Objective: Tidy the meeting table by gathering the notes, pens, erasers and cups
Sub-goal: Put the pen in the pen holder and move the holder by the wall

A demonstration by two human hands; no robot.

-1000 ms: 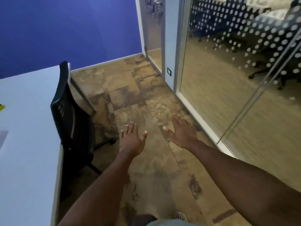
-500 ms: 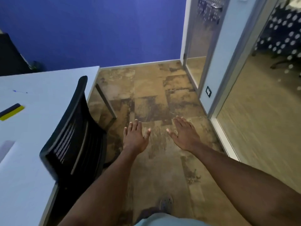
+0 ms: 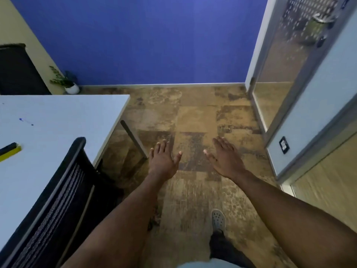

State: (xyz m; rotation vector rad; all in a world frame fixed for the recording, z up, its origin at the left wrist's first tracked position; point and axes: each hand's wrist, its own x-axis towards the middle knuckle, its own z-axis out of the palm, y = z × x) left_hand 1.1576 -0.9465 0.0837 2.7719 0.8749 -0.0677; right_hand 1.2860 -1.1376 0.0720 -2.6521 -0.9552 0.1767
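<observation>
A person is holding both arms out over a mottled brown floor (image 3: pixel 195 120), the left hand (image 3: pixel 163 161) and right hand (image 3: pixel 225 158) palm-down with fingers spread and gripping nothing. To the left, a white table (image 3: pixel 58 117) is carrying a yellow-and-black eraser (image 3: pixel 9 151) at its left edge and a small blue pen (image 3: pixel 26 121) farther back, both well apart from the hands. A black mesh chair (image 3: pixel 58 200) is standing against the table's near edge, beside the left forearm.
</observation>
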